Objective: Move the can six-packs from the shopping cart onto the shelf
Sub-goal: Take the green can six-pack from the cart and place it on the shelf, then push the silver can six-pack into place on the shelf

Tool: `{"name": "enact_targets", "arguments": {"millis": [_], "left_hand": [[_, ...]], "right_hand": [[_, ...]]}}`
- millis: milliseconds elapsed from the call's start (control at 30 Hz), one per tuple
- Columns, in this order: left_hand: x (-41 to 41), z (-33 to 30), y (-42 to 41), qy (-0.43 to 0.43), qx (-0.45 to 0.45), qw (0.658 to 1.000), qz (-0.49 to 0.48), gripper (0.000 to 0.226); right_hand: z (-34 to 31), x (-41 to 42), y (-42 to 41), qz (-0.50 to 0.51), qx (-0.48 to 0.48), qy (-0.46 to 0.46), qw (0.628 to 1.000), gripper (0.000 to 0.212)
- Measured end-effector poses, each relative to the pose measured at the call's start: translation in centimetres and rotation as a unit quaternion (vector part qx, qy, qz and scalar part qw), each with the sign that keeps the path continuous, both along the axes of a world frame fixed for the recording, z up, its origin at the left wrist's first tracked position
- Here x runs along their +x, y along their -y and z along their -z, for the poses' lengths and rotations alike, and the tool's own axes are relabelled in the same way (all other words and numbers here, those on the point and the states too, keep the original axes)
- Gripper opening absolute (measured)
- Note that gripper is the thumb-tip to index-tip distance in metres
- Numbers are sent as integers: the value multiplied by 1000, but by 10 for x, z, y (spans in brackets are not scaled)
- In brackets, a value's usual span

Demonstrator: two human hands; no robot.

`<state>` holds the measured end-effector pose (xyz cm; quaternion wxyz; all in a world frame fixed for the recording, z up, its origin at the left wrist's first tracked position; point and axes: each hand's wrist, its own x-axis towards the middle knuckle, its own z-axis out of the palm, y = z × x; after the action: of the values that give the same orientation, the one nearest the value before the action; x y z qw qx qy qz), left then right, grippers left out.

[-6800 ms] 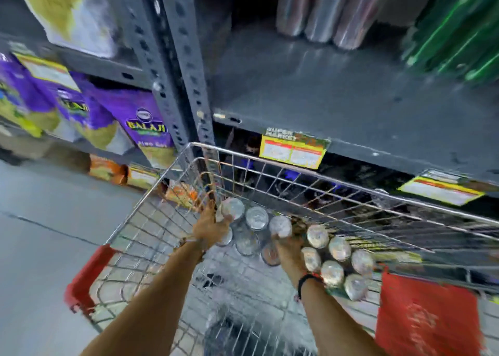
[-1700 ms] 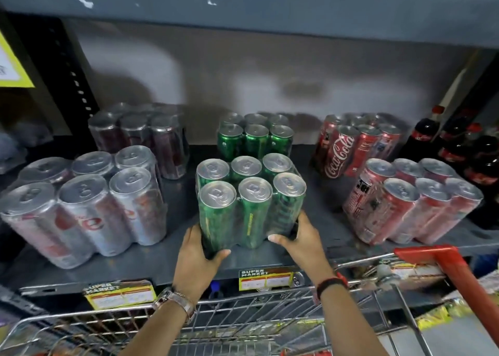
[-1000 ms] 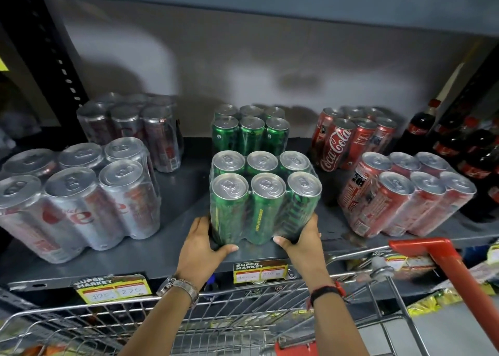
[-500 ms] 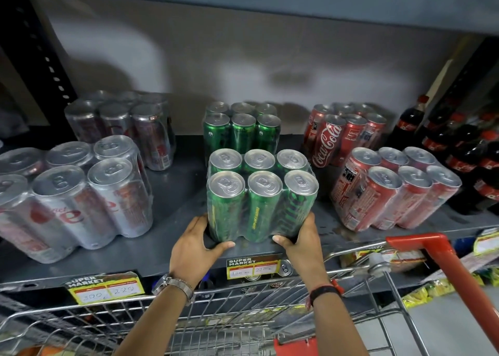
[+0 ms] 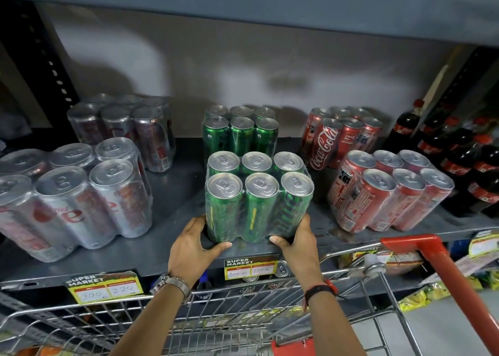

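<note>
A shrink-wrapped six-pack of green cans (image 5: pixel 258 196) stands upright near the front edge of the grey metal shelf (image 5: pixel 172 215), its three-can rows running left to right and its silver tops facing up. The left hand (image 5: pixel 193 243) cups its lower left corner, fingers curled partway around the side and thumb pressed along the front base; the right hand (image 5: pixel 295 243) mirrors it at the lower right corner, so both grip the pack. The clear film is glossy and creased over the slim, tall cylinders. Just behind it sits another green six-pack (image 5: pixel 240 132). To the left lie silver six-packs (image 5: pixel 73 193), to the right red ones (image 5: pixel 388 191), all film-wrapped. Below, nearest, is the wire shopping cart (image 5: pixel 216 323) with its red handle (image 5: pixel 448 272).
</note>
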<state>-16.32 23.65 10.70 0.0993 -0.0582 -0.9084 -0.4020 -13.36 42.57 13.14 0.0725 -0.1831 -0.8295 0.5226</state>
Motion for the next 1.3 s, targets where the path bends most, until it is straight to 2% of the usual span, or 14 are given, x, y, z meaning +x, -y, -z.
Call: {"name": "enact_targets", "arguments": {"millis": [133, 200, 300, 400, 467, 500, 600, 667, 767, 833, 900, 967, 1100, 1300], "left_hand": [[1, -2, -1, 3, -10, 1000, 2, 57], [0, -2, 0, 18, -13, 1000, 21, 63], [5, -4, 7, 61, 88, 993, 50, 88], [26, -12, 31, -8, 163, 986, -17, 75], [41, -17, 61, -100, 141, 978, -118, 57], [47, -21, 81, -136, 134, 966, -173, 53], [57, -27, 142, -206, 118, 930, -281, 60], [57, -32, 176, -176, 135, 924, -310, 74], [51, -29, 199, -91, 94, 950, -284, 91], [50, -23, 201, -65, 11, 971, -229, 96], [47, -19, 200, -17, -16, 978, -209, 100], [41, -26, 198, 43, 77, 975, -206, 97], [22, -33, 210, 79, 146, 968, -187, 53], [22, -25, 219, 53, 132, 981, -131, 60]], "right_hand": [[2, -1, -2, 5, 5, 4, 1000, 63], [2, 0, -1, 4, -12, 7, 1000, 76], [-1, 16, 20, 68, -31, -53, 996, 89], [-6, 41, 64, 137, 53, -251, 957, 49], [-9, 48, 103, 70, 86, -340, 934, 24], [-9, 47, 122, 19, 91, -345, 934, 20], [-12, 31, 174, -124, 79, -263, 954, 21], [-13, 14, 199, -177, 57, -192, 964, 41], [-15, -15, 217, -219, 22, -83, 972, 84], [-16, -27, 224, -252, -28, -42, 966, 93], [-10, -36, 229, -237, -49, -30, 970, 88], [-2, -41, 233, -198, -51, -25, 979, 80], [5, -46, 238, -145, -10, -31, 989, 59], [10, -24, 230, -117, 7, -47, 992, 49]]}}
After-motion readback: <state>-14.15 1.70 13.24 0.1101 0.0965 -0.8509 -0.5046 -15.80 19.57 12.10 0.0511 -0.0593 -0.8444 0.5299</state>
